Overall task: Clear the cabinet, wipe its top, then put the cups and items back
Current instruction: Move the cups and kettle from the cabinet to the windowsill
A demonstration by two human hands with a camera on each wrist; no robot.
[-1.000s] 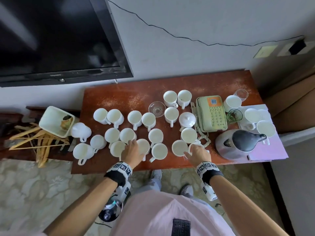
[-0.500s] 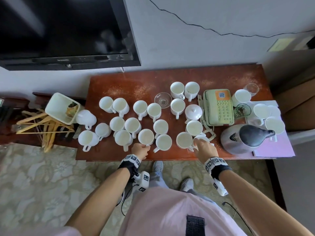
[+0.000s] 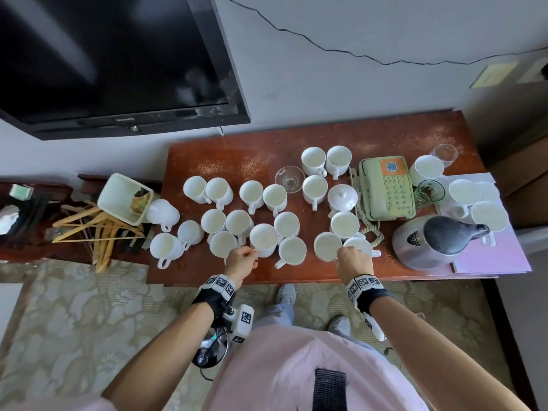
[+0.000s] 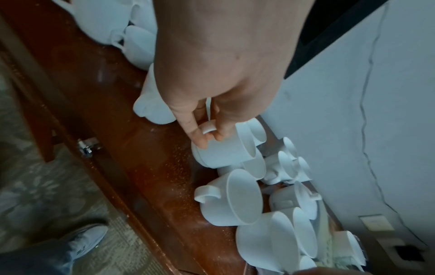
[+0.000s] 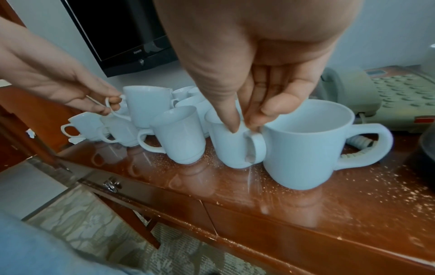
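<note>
Over the cabinet (image 3: pixel 370 137) both hands now pinch cup handles, left cup (image 3: pixel 264 239) newly raised

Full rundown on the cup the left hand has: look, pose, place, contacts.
The cup is plain white, glossy, ceramic-looking, with one loop handle, and looks empty. It is upright near the front edge of the dusty cabinet top, crowded by other white cups. The left hand pinches its handle; whether it is lifted is unclear.
</note>
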